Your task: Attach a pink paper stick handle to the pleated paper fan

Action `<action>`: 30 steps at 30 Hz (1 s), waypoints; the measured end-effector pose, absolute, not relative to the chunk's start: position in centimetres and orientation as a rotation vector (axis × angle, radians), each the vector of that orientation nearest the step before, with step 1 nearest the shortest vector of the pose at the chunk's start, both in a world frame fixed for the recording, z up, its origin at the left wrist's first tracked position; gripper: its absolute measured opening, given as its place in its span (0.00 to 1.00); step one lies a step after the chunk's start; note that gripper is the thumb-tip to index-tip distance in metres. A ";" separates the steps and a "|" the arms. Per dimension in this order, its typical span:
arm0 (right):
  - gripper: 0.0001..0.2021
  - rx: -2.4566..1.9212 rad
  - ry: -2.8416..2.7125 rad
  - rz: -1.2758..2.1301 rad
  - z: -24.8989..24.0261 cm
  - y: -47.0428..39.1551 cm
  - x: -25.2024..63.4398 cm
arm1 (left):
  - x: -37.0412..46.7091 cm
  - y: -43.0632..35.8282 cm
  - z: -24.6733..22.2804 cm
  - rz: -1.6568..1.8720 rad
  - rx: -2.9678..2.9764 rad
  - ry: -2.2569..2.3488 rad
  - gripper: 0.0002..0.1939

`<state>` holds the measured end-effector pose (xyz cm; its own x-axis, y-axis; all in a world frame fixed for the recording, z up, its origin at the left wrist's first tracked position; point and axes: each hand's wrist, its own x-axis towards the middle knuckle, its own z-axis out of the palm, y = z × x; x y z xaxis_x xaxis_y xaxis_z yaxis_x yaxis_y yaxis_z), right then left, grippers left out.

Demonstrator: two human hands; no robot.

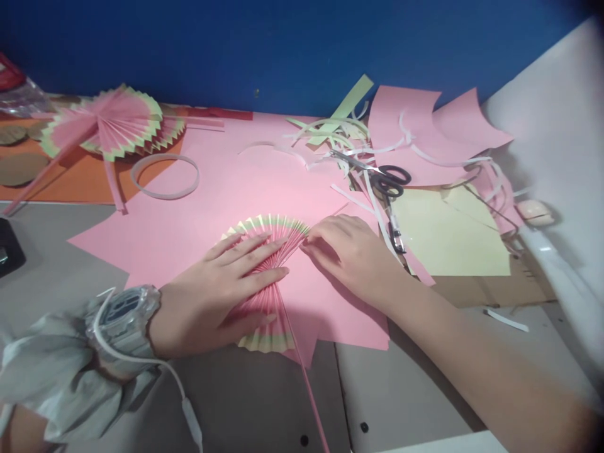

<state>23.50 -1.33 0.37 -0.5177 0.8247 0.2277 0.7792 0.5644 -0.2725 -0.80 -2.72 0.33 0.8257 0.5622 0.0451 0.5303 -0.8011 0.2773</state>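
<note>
A pleated paper fan (267, 343), pink with a pale green and cream border, lies spread on pink paper sheets (226, 170). My left hand (240, 270) rests flat over its folds, fingers apart, hiding much of the left side. At the fan's upper right edge, my right hand (346, 248) pinches the last pleats between thumb and fingers. A thin pink strip (304, 377) runs from the fan's centre down toward me. Another narrow pink strip lies along the upper right edge, partly under my right hand.
Finished-looking pink and green fans (125, 116) lie at the back left near cardboard discs (21, 170) and a tape ring (165, 195). Black-handled scissors (389, 179), a cutter knife (395, 229), paper scraps (337, 129) and a pale green sheet (448, 242) lie right. A blue wall (283, 50) stands behind.
</note>
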 end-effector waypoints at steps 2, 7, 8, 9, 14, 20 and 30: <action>0.04 -1.281 -2.461 0.211 0.3 -1.3 23.4 | -0.8 -2.7 0.4 0.178 2.746 0.845 0.26; 0.05 -1.212 -2.488 0.113 0.0 -1.0 23.3 | -0.7 -2.6 0.6 0.159 2.725 0.837 0.26; 0.05 -1.192 -2.494 0.077 -0.1 -0.9 23.3 | -0.7 -2.6 0.6 0.154 2.724 0.837 0.26; 0.06 -1.171 -2.500 0.048 -0.1 -0.8 23.3 | -0.7 -2.6 0.6 0.149 2.721 0.838 0.26; 0.09 -1.122 -2.509 -0.016 -0.4 -0.4 23.4 | -0.7 -2.7 0.7 0.139 2.706 0.850 0.25; 0.10 -1.108 -2.483 0.008 -0.4 -0.7 23.2 | -0.7 -2.6 0.6 0.119 2.717 0.865 0.25; 0.13 -1.211 -2.433 0.067 -0.4 -1.1 22.7 | -0.7 -2.7 0.7 0.117 2.706 0.865 0.25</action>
